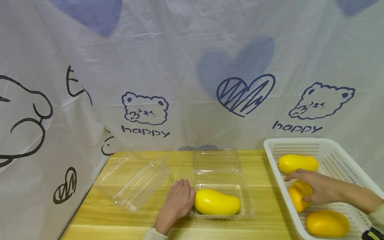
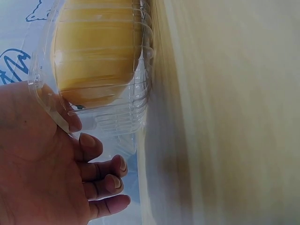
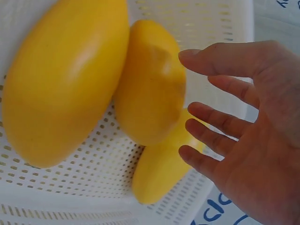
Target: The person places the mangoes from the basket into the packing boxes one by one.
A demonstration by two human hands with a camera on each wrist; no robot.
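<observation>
A yellow mango (image 1: 217, 202) lies in the base of a clear plastic clamshell box (image 1: 220, 217), its lid folded back toward the curtain. My left hand (image 1: 178, 201) is at the box's left end. The left wrist view shows its thumb and forefinger pinching the rim, the other fingers loosely bent below. Over the white basket (image 1: 336, 141), my right hand (image 1: 321, 186) spreads its fingers and thumb above the middle mango (image 1: 300, 195), without gripping it. A paler mango (image 1: 298, 163) lies behind that one and an orange-yellow mango (image 1: 327, 223) in front, all inside the basket.
A second clear plastic box (image 1: 136, 181) stands open and angled on the wooden table (image 1: 90, 230) at the left. A white printed curtain (image 1: 186, 66) hangs along the back and left side. The basket's raised wall borders the table at right.
</observation>
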